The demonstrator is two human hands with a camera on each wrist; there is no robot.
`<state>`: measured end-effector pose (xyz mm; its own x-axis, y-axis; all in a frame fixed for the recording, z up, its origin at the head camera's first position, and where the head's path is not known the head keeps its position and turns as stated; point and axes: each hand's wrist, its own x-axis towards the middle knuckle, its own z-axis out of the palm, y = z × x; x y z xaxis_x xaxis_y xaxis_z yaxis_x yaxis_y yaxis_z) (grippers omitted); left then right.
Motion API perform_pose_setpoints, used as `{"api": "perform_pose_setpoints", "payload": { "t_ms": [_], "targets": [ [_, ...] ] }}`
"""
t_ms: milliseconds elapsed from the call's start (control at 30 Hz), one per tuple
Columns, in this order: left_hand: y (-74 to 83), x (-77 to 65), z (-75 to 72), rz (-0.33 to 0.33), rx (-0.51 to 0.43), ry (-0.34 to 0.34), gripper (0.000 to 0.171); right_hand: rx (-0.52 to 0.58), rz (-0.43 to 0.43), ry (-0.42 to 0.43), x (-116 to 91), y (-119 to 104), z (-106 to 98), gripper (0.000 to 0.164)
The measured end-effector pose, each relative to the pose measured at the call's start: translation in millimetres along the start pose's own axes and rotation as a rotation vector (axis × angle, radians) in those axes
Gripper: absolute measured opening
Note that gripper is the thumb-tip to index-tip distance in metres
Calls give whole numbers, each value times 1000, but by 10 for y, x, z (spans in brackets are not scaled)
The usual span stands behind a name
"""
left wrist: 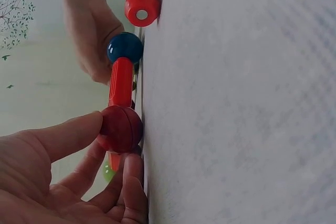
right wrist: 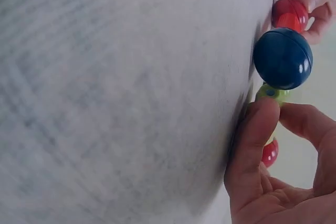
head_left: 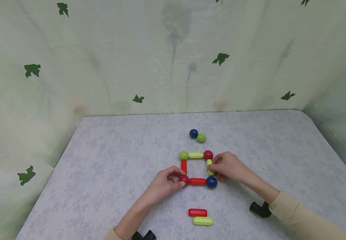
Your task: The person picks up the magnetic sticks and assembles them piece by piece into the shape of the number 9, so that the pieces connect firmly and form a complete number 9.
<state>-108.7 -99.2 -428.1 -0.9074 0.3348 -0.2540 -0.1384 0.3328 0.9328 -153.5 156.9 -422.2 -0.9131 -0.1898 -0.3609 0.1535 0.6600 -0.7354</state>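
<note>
1. the square of rods and balls lies flat on the grey surface, with a hand at its near left corner and another at its right side.

2. the right hand pinches the yellow rod on the square's right side. the step in hand looks like seating that rod; to do it well, line it up with the balls at both ends and ease it in gently, so that neither corner gets pushed out.

3. the left hand grips the near red ball at the square's near left corner. it seems best used as a brace, firm enough to steady the square but not twisting the red rods.

4. the blue ball sits at the square's near right corner. the right wrist view shows it close up, with the pinched rod's end just beside it; i cannot tell whether they touch. only the head view shows the loose blue ball and loose green ball beyond the square.

5. the loose red rod and loose yellow rod lie on the person's side of the square. the head view gives their long sides.

6. the pale disc in the loose red rod's end shows in the left wrist view, not from the head.
</note>
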Motion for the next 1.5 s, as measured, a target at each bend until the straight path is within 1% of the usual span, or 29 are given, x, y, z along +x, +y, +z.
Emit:
{"api": "perform_pose_setpoints", "payload": {
  "t_ms": [100,200,367,600,700,767,867,900,1000,1100,1200,1300,1400,1500],
  "targets": [
    [-17,1,4,20,15,9,23,68,10,-28,7,26,-22,20],
    [-30,-1,9,39,29,21,22,103,7,-42,1,37,-29,21],
    [-34,-7,12,42,25,28,22,93,2,-40,-22,25,-30,22],
    [-25,-4,9,30,13,25,22,99,-14,-38,-42,33,-26,23],
    [-17,-6,10,24,6,23,23,118,-22,-43,-51,53,-23,23],
    [-13,-8,12,20,-1,22,24,131,-27,-47,-70,70,-30,26],
    [-10,-7,16,13,-5,21,24,135,-37,-47,-143,98,-46,30],
    [-7,-6,18,11,-5,20,24,127,-46,-44,-181,106,-55,29],
    [-9,3,20,6,3,19,24,66,-75,-10,-319,116,-63,19],
    [-15,11,15,4,15,21,23,5,-131,8,-467,111,-37,8],
    [-21,15,9,9,26,24,22,-34,-207,-35,-612,99,27,5],
    [-25,18,7,12,30,26,22,-46,-281,-131,-718,88,116,8],
    [-27,18,11,14,30,25,22,-53,-322,-214,-776,60,214,13],
    [-27,16,19,13,30,20,21,-66,-333,-269,-796,21,312,20]
  ]
}}
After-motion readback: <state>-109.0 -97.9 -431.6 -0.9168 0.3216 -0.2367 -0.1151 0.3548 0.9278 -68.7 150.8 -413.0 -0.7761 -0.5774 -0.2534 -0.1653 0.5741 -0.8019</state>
